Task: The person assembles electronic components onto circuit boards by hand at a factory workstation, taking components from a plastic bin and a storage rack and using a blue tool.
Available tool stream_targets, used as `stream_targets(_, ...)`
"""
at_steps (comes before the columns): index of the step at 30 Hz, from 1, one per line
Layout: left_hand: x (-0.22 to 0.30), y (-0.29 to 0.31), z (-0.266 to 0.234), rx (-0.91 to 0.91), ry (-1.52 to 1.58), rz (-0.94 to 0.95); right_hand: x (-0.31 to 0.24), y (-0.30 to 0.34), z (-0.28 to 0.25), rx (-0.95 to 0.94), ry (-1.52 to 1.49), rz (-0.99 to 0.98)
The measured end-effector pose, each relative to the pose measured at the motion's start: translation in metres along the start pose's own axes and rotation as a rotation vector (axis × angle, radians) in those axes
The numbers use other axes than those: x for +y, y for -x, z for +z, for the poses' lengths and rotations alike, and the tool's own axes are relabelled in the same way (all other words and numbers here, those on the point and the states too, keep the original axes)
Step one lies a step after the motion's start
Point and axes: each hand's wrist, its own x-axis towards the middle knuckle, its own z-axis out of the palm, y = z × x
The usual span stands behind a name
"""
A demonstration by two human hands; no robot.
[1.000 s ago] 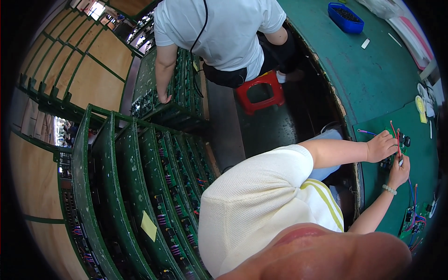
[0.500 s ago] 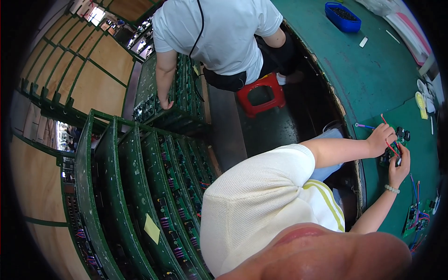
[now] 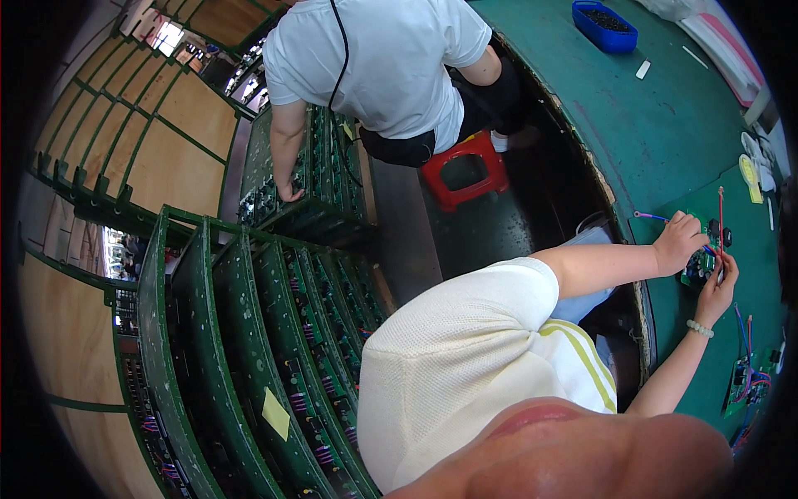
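Note:
At the green worktable, my left hand is closed in a pinch over a circuit board. A blue wire with a ring-like metal end runs out from under these fingers. My right hand, below a beaded bracelet, pinches a red wire that stands up straight from the fingertips. Black block-shaped parts sit on the board's far side. My fingers hide much of the board and the wires' lower ends.
Another wired circuit board lies nearer on the worktable. A blue bin of small dark parts stands farther off. A person sits on a red stool. Green racks of boards stand to the left.
The red wire, bent between my hands before, now stands upright in my right fingers. My left hand has shifted slightly, and the view has turned a little.

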Motion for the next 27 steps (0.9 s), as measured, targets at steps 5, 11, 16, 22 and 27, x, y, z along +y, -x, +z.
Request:
stream_targets(5, 0.002, -0.003, 0.0, 0.029, 0.082, 0.0, -0.015, -0.005, -0.002, -0.078, 0.088, -0.076)
stream_targets(11, 0.001, 0.0, -0.008, 0.013, 0.039, 0.194, -0.023, -0.006, -0.005, -0.136, 0.19, -0.118)
stream_targets(16, 0.007, -0.005, 0.0, 0.095, 0.093, 0.18, -0.044, -0.011, -0.018, -0.252, 0.253, -0.221)
stream_targets(22, 0.001, 0.001, 0.001, 0.003, 0.151, -0.016, -0.041, -0.005, -0.004, -0.211, 0.263, -0.188)
stream_targets(27, 0.004, -0.001, 0.0, -0.01, 0.101, 0.028, -0.024, 0.001, -0.004, -0.117, 0.201, 0.064)
